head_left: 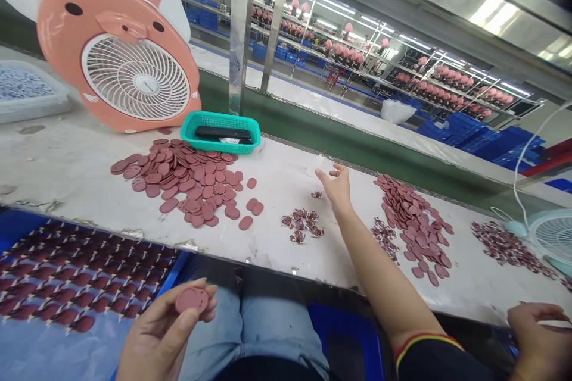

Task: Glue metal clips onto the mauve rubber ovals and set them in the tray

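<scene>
My left hand (161, 328) is closed on maroon oval discs (190, 300), pinched between thumb and fingers above my lap; they overlap, and I cannot tell exactly how many there are. Over the back of the white table, my right hand (337, 186) reaches out with thumb and fingers apart. Near its thumb tip is a small translucent, whitish thing (320, 163), too faint to name. Several small brown-and-white pieces (304, 223) lie on the table in front of that hand, with a single similar piece (317, 194) closer to it.
A loose pile of maroon discs (192, 181) lies at left, another (415, 223) at right. Behind are a teal basket (187, 137) and an orange animal-shaped fan (58, 41). Assembled pieces (80, 274) fill a blue tray at lower left. Another person's hand (538, 333) is at lower right.
</scene>
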A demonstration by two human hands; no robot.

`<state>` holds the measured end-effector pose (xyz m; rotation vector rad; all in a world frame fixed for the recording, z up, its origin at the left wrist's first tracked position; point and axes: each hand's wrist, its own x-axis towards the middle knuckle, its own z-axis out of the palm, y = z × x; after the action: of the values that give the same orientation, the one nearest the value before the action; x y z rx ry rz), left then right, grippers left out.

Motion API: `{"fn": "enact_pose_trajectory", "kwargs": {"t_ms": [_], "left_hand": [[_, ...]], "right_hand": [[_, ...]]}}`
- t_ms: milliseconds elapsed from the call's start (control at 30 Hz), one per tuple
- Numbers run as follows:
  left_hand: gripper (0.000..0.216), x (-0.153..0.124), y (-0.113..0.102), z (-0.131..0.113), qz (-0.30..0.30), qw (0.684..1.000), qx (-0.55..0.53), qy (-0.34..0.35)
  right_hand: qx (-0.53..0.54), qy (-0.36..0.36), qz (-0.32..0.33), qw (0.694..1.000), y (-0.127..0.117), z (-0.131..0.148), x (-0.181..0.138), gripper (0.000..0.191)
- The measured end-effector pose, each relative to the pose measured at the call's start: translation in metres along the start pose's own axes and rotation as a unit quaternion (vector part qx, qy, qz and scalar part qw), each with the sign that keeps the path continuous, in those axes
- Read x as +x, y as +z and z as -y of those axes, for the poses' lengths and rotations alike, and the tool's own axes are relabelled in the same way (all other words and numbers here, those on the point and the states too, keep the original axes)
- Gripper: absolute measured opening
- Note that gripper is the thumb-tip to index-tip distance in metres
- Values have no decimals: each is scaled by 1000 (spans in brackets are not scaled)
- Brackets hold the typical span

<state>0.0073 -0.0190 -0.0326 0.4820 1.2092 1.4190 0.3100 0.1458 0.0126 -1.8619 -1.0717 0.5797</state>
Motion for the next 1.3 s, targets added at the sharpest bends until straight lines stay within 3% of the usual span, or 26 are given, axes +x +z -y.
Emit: {"fn": "enact_pose_trajectory", "kwargs": {"t_ms": [133,267,367,533,633,733,800,867,967,1133,1300], "left_hand": [[40,1,-5,0,8,999,-44,-25],[40,-1,-10,-4,3,996,-65,-66],[42,-8,-8,-11,-22,994,-76,-73],[48,-14,-4,-21,-3,991,-106,-84],[45,-16,-4,-23,6,988,-115,-104],[45,-18,-5,-23,15,987,-119,-108],[45,-19,-6,-21,16,988,-113,-105],[44,-20,-8,-18,25,990,-101,-98],[41,-18,-12,-15,46,991,-93,-81],[33,-16,-13,-15,85,991,-84,-53],[36,-17,-13,-16,72,994,-66,-52]], "right_hand": [[-64,0,1,998,7,-5,47,36],[-73,-50,59,994,21,-1,42,31],[-61,-88,111,988,20,5,12,35],[-26,-147,222,963,3,11,-80,50],[147,-190,236,942,0,10,-133,40],[353,-117,237,897,10,10,-171,43],[425,-72,220,875,20,12,-190,46],[441,-69,182,876,27,12,-205,47],[405,-128,157,892,29,3,-222,41],[354,-143,179,907,26,-17,-234,43],[345,-133,195,908,28,-13,-235,41]]}}
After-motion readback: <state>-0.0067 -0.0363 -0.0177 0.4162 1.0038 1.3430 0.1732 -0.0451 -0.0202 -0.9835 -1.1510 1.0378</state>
